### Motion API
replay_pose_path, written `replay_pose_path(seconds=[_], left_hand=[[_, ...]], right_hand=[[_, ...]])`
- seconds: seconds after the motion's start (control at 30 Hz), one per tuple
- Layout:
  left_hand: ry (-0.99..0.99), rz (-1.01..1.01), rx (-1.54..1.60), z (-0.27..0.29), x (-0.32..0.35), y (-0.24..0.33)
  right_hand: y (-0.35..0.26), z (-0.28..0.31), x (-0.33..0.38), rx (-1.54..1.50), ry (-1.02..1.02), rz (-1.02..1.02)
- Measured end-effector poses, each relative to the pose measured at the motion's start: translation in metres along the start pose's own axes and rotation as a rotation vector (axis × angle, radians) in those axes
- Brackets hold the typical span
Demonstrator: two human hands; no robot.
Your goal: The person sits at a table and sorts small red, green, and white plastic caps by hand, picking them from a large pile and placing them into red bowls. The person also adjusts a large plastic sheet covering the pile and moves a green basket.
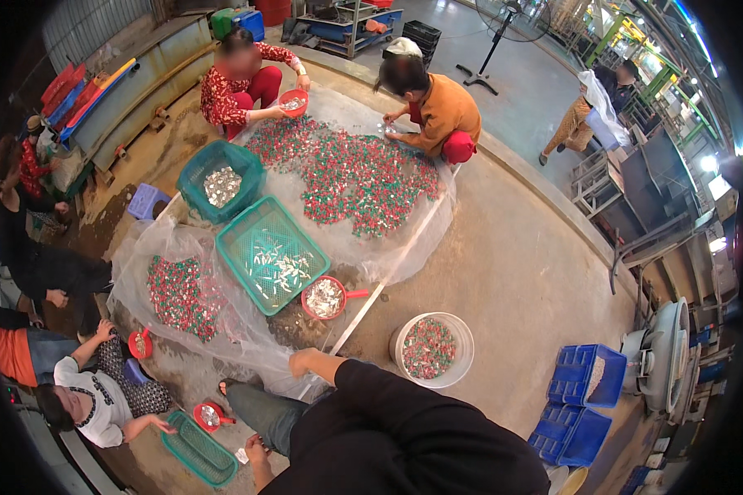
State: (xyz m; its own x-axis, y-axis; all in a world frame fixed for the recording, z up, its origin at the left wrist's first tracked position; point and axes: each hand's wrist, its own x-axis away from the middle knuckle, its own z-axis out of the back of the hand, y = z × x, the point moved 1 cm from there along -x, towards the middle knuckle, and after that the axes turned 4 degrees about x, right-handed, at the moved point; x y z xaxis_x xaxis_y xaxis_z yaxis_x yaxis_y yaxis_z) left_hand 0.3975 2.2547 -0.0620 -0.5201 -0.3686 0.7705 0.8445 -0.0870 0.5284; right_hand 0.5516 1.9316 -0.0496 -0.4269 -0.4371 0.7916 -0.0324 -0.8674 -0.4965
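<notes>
My right hand [305, 363] reaches out in front of me, its fingers closed on the near edge of a clear plastic sheet [260, 356]. Low beside my jeans-covered knee hangs my left hand [258, 450], fingers loosely bent and nothing visible in them. A white scrap [241, 455] lies on the floor close to it. On the sheet sits a pile of small red and green pieces [182, 297]; a larger spread of such pieces [363, 181] lies farther off. A white strip [388, 276] runs from near my right hand toward the far right.
Nearby stand a green basket [225, 247] of pale pieces, a red strainer [346, 294], a white bucket [466, 355] and a teal tub [191, 198]. Two people [446, 111] [215, 91] squat at the far pile; another person [99, 396] sits left by a green tray [191, 462]. Blue crates [565, 433] stand right.
</notes>
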Motion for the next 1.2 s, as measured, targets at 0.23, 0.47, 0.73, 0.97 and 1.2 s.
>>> replay_pose_path(seconds=[0.23, 0.47, 0.73, 0.97, 1.2], left_hand=[[-0.023, -0.03, -0.105, -0.003, 0.009, 0.011], [0.001, -0.066, -0.174, 0.0, 0.007, 0.018], [0.179, -0.035, -0.056, 0.016, -0.02, -0.002], [0.257, -0.224, -0.342, 0.002, -0.013, -0.039], [0.476, -0.287, -0.213, -0.03, 0.059, 0.032]], right_hand=[[0.003, -0.002, 0.011, -0.057, 0.083, 0.129], [-0.003, 0.003, 0.025, -0.023, 0.101, 0.183], [0.007, -0.013, 0.018, -0.073, 0.228, 0.203], [0.027, -0.018, 0.01, -0.14, 0.172, 0.181], [0.018, 0.003, 0.031, -0.222, 0.136, 0.09]])
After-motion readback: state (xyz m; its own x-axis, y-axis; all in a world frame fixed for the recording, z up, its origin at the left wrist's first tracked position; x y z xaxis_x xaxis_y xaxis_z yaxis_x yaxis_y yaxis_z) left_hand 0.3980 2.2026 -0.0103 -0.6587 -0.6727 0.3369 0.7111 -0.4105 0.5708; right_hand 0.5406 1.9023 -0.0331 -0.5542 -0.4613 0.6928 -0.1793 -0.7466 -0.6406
